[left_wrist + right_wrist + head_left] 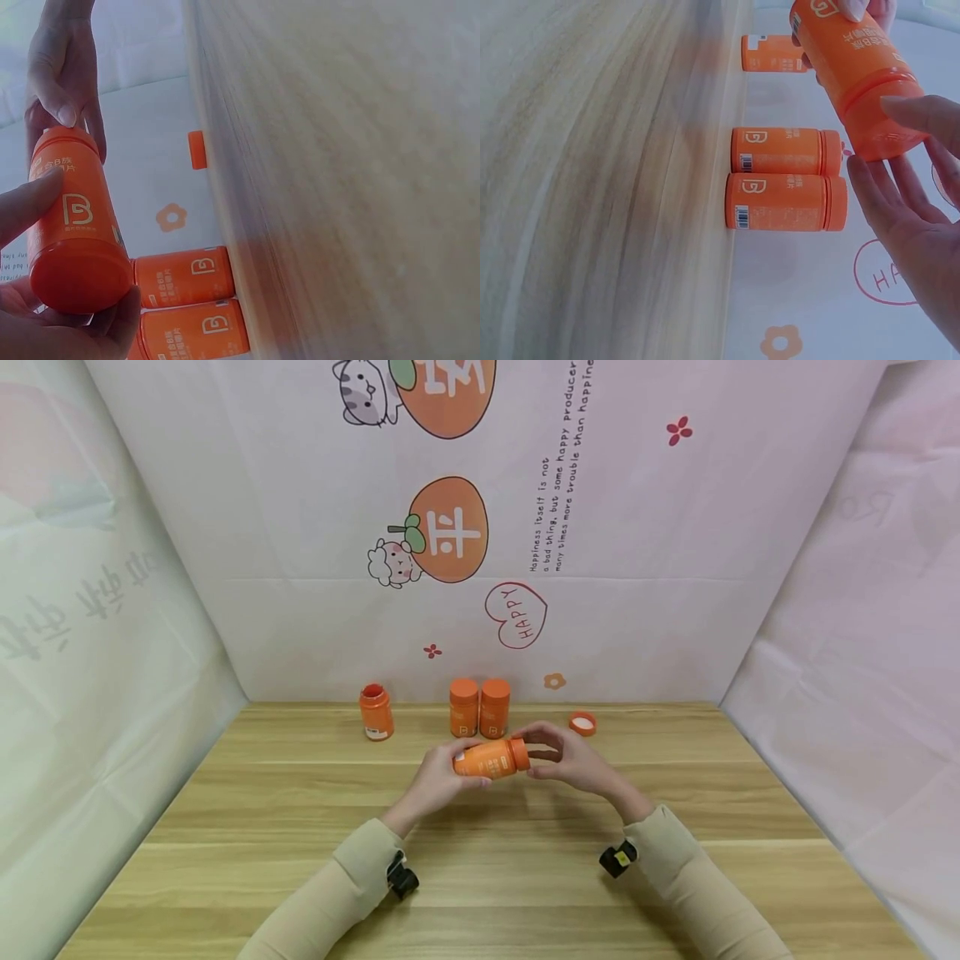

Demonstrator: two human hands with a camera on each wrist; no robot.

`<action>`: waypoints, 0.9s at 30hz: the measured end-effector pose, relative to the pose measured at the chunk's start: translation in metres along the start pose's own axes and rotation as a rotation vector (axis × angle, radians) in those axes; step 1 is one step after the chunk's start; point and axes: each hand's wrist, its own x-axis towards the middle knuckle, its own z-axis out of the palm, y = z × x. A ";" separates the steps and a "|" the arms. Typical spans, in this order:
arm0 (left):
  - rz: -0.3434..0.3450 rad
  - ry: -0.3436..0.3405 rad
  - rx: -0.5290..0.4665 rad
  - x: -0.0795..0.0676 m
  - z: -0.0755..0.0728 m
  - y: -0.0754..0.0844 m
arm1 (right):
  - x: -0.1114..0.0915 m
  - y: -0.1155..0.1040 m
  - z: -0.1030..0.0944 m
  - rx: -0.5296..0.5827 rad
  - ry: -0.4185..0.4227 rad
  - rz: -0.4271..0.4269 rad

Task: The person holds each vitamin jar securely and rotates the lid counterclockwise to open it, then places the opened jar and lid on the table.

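Note:
Above the tabletop, an orange pill bottle [486,761] lies tilted in the left hand [438,777], its capped end to the right. Fingers and thumb of that hand curl round the bottle's body, which shows a white B mark in the left wrist view. The right hand [566,762] is at the capped end, its thumb and fingers on opposite sides of the orange cap [885,124]. Behind the hands two capped orange bottles [463,708] stand upright side by side. Further left is an uncapped orange bottle [377,714].
A loose orange cap [582,722] with a white inside lies on the wooden table [315,827], right of the standing bottles. White printed cloth [637,610] hangs along the table's back edge, and cloth walls stand at both sides.

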 end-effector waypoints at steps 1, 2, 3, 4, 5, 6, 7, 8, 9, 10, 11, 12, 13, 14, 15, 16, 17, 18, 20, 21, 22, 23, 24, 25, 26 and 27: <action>-0.003 0.002 -0.003 0.000 0.000 0.000 | 0.000 0.000 0.000 0.011 0.004 -0.004; -0.007 0.004 -0.005 0.000 0.000 0.001 | 0.000 0.001 0.001 0.022 0.005 -0.013; -0.010 0.004 -0.008 0.000 0.000 0.001 | 0.000 0.001 0.001 0.030 0.008 -0.022; -0.012 0.005 -0.012 0.000 0.000 0.001 | 0.000 0.001 0.001 0.034 0.013 -0.031; -0.014 0.005 -0.015 0.000 -0.001 0.001 | 0.000 0.001 0.002 0.035 0.016 -0.038; -0.015 0.004 -0.015 0.000 -0.001 0.001 | 0.000 0.001 0.002 0.036 0.020 -0.043; -0.017 0.004 -0.017 0.000 -0.001 0.001 | 0.000 0.001 0.003 0.034 0.024 -0.047; -0.018 0.003 -0.019 0.000 -0.001 0.001 | 0.000 0.001 0.003 0.029 0.027 -0.051; -0.017 0.002 -0.020 0.000 -0.001 0.001 | 0.000 0.001 0.003 0.027 0.029 -0.055; -0.017 0.002 -0.020 0.000 -0.001 0.001 | 0.000 0.001 0.003 0.024 0.030 -0.059; -0.015 0.001 -0.020 -0.001 -0.001 0.001 | 0.000 0.001 0.004 0.020 0.030 -0.061; -0.013 0.002 -0.021 0.000 0.000 0.001 | 0.000 0.001 0.004 0.017 0.030 -0.062; -0.012 0.004 -0.021 0.000 0.000 0.001 | 0.000 0.001 0.004 0.012 0.029 -0.064; -0.011 0.006 -0.021 0.000 0.000 0.000 | 0.000 0.001 0.004 0.007 0.028 -0.066; -0.010 0.009 -0.021 0.000 0.000 0.000 | 0.000 0.001 0.004 0.005 0.028 -0.066; -0.008 0.011 -0.020 0.000 0.000 0.000 | 0.000 0.001 0.004 0.001 0.028 -0.065; -0.006 0.012 -0.018 0.001 0.001 -0.001 | -0.001 0.001 0.004 -0.001 0.026 -0.065; -0.006 0.014 -0.016 0.001 0.001 -0.001 | -0.001 0.001 0.003 -0.003 0.024 -0.066; -0.005 0.015 -0.019 0.000 0.001 -0.002 | -0.001 0.002 0.003 0.002 0.019 -0.064; -0.005 0.016 -0.020 0.000 0.001 -0.002 | -0.001 0.002 0.003 0.000 0.020 -0.058; -0.006 0.016 -0.020 0.000 0.001 -0.003 | -0.001 0.002 0.004 -0.007 0.023 -0.050; -0.007 0.017 -0.021 0.000 0.001 -0.003 | -0.001 0.001 0.004 -0.011 0.026 -0.041; -0.008 0.018 -0.023 -0.001 0.001 -0.003 | -0.001 0.000 0.005 -0.014 0.030 -0.032; -0.008 0.019 -0.024 -0.001 0.001 -0.003 | -0.001 -0.002 0.005 -0.022 0.034 -0.021; -0.008 0.020 -0.024 -0.001 0.001 -0.002 | -0.001 -0.006 0.006 -0.023 0.039 -0.013; -0.010 0.020 -0.024 -0.001 0.001 -0.002 | -0.002 -0.010 0.007 -0.031 0.044 -0.004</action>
